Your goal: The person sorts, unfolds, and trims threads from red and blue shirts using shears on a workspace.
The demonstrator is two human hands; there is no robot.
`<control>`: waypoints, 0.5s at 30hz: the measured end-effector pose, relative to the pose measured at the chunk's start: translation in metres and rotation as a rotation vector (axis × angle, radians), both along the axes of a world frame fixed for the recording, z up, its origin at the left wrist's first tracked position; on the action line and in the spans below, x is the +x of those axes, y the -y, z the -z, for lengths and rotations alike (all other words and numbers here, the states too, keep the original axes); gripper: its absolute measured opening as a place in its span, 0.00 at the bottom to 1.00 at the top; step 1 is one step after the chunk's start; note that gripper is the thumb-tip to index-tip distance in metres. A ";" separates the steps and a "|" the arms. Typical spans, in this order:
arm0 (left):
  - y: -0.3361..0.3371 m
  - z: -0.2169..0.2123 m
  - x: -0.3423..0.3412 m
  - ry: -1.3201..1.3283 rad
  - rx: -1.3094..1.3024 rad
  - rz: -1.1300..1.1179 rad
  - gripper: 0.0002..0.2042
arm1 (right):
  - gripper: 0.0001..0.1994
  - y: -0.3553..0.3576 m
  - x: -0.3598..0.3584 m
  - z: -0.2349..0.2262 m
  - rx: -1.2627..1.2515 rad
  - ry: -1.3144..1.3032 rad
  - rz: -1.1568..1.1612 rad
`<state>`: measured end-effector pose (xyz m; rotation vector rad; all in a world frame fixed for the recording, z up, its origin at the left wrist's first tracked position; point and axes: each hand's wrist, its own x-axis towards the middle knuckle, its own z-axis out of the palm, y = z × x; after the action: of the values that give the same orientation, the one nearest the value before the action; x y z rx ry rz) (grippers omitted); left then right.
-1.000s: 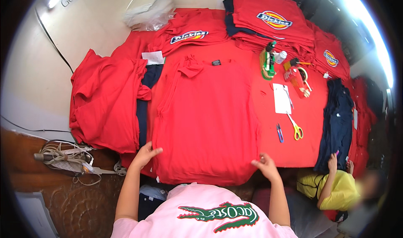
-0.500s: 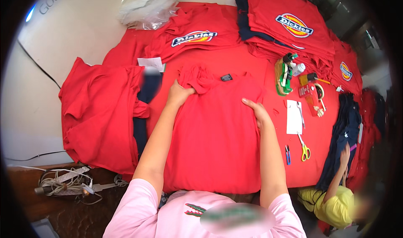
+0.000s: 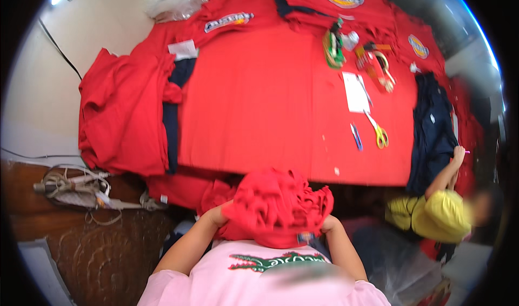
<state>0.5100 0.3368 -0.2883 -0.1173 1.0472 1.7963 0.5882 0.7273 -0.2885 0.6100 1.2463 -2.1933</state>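
A red T-shirt (image 3: 275, 206), bunched into loose folds, is gathered against my pink top, just off the table's near edge. My left hand (image 3: 220, 214) grips it at the left side, with most of the fingers buried in the cloth. At the opposite side my right hand (image 3: 328, 224) is closed on the shirt, its fingers largely hidden behind the fabric. A small dark label shows low on the bundle, near the right hand. Beneath the left part of the bundle, more red cloth (image 3: 181, 190) hangs below the table edge.
Piled red shirts lie at the left (image 3: 124, 117) and far right of the red-covered table (image 3: 248, 106). Yellow-handled scissors (image 3: 380, 136), a blue snipper (image 3: 356, 137), white paper (image 3: 355, 92) and a tape roll sit at the right. Someone in yellow (image 3: 440, 214) handles navy garments (image 3: 432, 128).
The shirt that was spread flat on the table is now bunched up and pulled back to my body in both hands. The view has tilted, and the co-worker's hand has moved up slightly.
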 end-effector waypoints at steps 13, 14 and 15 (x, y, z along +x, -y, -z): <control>-0.024 -0.185 0.005 -0.556 0.139 -0.217 0.28 | 0.35 -0.124 0.203 -0.217 0.587 -0.657 0.770; -0.022 -0.193 0.004 -0.627 0.113 -0.148 0.28 | 0.35 -0.133 0.214 -0.224 0.616 -0.682 0.811; -0.023 -0.197 0.004 -0.697 0.080 -0.073 0.28 | 0.35 -0.138 0.223 -0.218 0.645 -0.657 0.829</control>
<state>0.5139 0.3602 -0.0917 0.5641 1.4552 1.9907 0.8116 0.8656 -0.0706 0.7710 2.4440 -2.7596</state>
